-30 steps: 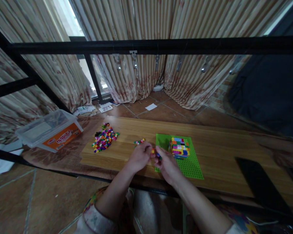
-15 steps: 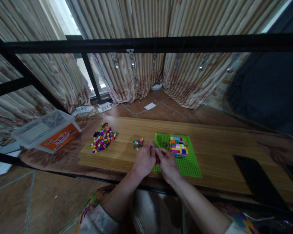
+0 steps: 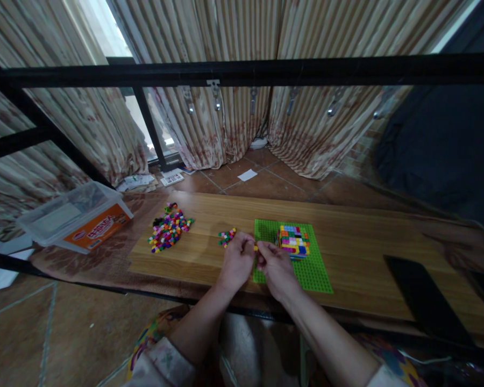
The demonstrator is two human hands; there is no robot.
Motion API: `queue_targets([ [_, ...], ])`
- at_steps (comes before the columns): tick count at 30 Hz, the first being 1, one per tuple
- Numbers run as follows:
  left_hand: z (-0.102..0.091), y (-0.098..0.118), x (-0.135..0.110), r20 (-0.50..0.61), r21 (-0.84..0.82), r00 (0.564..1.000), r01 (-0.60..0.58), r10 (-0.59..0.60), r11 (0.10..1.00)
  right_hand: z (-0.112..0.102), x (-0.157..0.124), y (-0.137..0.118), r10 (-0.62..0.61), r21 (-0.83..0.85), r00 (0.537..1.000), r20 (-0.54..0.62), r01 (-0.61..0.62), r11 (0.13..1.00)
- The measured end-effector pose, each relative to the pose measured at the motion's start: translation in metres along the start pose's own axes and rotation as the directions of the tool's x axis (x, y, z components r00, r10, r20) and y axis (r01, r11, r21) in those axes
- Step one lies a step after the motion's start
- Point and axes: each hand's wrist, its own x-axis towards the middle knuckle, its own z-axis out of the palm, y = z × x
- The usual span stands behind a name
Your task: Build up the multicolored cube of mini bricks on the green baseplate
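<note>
My left hand (image 3: 237, 260) and my right hand (image 3: 277, 269) meet over the left edge of a green studded baseplate (image 3: 317, 274). Fingers on both are closed in a pinch. A small yellow toy brick (image 3: 255, 248) shows between their fingertips, partly covered by them. Just right of my right hand, a block built from many-coloured bricks (image 3: 294, 242) stands on the baseplate. Beyond my left hand lies a small cluster of loose bricks (image 3: 227, 236), mostly green and red.
A larger heap of mixed bricks (image 3: 170, 230) lies on the left of the wooden board (image 3: 201, 207). Farther left stands a clear plastic bin (image 3: 76, 215) with an orange label. A flat black object (image 3: 423, 295) rests on the right. A black bar (image 3: 242, 72) crosses above the board.
The fingertips have parted slightly, and the yellow brick now shows between them. My hands otherwise stay in nearly the same place.
</note>
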Motion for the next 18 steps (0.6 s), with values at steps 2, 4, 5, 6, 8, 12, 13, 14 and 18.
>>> queue_targets([
  [2,-0.001,0.004,-0.001,-0.018,0.059,1.000,-0.013,0.014,0.998,0.002,-0.001,-0.003,0.014,0.021,1.000,0.000,-0.014,1.000],
  [4,-0.003,0.010,-0.003,-0.033,0.137,0.998,-0.040,0.045,0.990,0.004,-0.002,-0.006,0.021,0.029,1.000,-0.006,-0.021,0.999],
  [5,-0.005,0.012,-0.003,-0.041,0.163,0.998,-0.050,0.057,0.985,0.006,-0.002,-0.007,0.026,0.029,1.000,-0.005,-0.026,0.999],
  [6,-0.006,0.014,-0.003,-0.048,0.187,0.997,-0.049,0.059,0.981,0.007,-0.002,-0.008,0.032,0.029,0.999,0.002,-0.032,0.999],
  [8,-0.008,0.016,-0.001,-0.062,0.239,0.996,-0.046,0.063,0.970,0.007,-0.001,-0.007,0.041,0.028,0.999,0.021,-0.042,0.999],
  [12,-0.009,0.017,0.001,-0.039,0.253,0.997,-0.054,0.066,0.966,0.005,0.000,-0.004,0.007,-0.028,0.999,0.052,-0.005,1.000],
  [13,-0.009,0.017,0.001,-0.046,0.258,0.997,-0.043,0.057,0.965,0.004,0.000,-0.002,0.000,-0.046,0.998,0.058,0.003,0.999],
  [14,-0.008,0.016,0.002,-0.056,0.259,0.997,-0.032,0.049,0.965,0.004,0.000,-0.001,-0.007,-0.066,0.998,0.062,0.011,0.998],
  [18,-0.006,0.012,0.003,-0.064,0.105,0.996,0.061,-0.054,0.993,0.002,0.000,0.003,-0.015,-0.105,0.999,0.051,0.021,0.994],
])
